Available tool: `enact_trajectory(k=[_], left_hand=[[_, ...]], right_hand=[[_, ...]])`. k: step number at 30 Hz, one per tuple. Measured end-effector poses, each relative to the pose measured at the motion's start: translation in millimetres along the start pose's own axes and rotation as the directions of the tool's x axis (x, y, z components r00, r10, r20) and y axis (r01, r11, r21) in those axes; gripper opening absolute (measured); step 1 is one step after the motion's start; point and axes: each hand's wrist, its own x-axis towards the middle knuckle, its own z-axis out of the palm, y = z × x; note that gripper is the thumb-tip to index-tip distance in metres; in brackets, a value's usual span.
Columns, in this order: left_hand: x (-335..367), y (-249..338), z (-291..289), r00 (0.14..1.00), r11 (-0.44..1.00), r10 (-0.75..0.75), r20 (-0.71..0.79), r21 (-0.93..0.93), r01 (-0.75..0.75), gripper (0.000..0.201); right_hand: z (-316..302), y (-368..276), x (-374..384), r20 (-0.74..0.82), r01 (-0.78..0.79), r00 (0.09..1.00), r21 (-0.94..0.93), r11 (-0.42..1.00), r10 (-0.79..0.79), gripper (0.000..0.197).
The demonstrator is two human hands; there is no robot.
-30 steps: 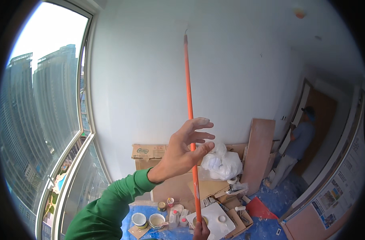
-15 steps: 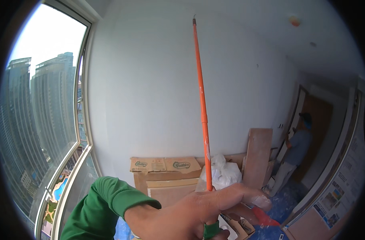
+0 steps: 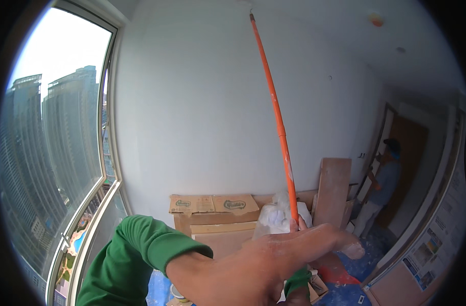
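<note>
In front of me rises a long orange extension pole (image 3: pixel 277 109), leaning slightly left toward its top. A thin bent wire shows at its dark tip, with a faint pale shape at the picture's upper edge. My left hand (image 3: pixel 258 262), dusted with white and reaching in from a green sleeve, is closed around the pole's lower part. Fingertips show beside the shaft just above it. Of my right hand (image 3: pixel 297 296) only a bit of skin shows below a green cuff, under the left hand; its fingers are hidden.
A large window (image 3: pixel 64 117) runs along the left. Against the pale wall (image 3: pixel 202 117) stand flattened cardboard (image 3: pixel 212 204), white plastic bags (image 3: pixel 274 217) and a wooden board (image 3: pixel 333 194). Blue sheeting (image 3: pixel 368 255) covers the floor. Another person (image 3: pixel 383 178) stands by a doorway at right.
The pole's lower end has swung right, so it tilts more, and its tip has risen a little. My left hand has shifted right and up along with it.
</note>
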Motion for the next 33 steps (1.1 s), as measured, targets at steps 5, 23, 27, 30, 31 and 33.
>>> enact_trajectory(k=[5,23,27,30,31,33], left_hand=[[24,20,20,0.995,0.887,0.083,0.054,0.452,-0.099,0.065],[16,-236,-100,0.475,0.724,-0.336,-0.814,0.099,0.682,0.044],[70,-233,-145,0.524,0.775,-0.240,-0.817,0.164,0.610,0.034],[108,-214,-163,0.541,0.778,-0.245,-0.805,0.170,0.605,0.032],[118,-213,-169,0.547,0.782,-0.248,-0.800,0.168,0.600,0.032],[129,-206,-178,0.546,0.784,-0.247,-0.800,0.166,0.598,0.033]], right_hand=[[-47,55,-56,0.002,-0.007,1.000,-0.053,0.999,0.007,0.033],[-73,20,-104,0.062,-0.031,0.997,-0.127,0.991,0.039,0.032],[-65,2,-46,0.022,0.083,0.997,-0.213,0.973,-0.080,0.030],[-67,-27,-12,0.021,0.106,0.994,-0.212,0.971,-0.104,0.027],[-68,-31,-2,0.021,0.106,0.994,-0.239,0.965,-0.104,0.027],[-65,-40,9,0.028,0.115,0.993,-0.236,0.965,-0.112,0.026]])
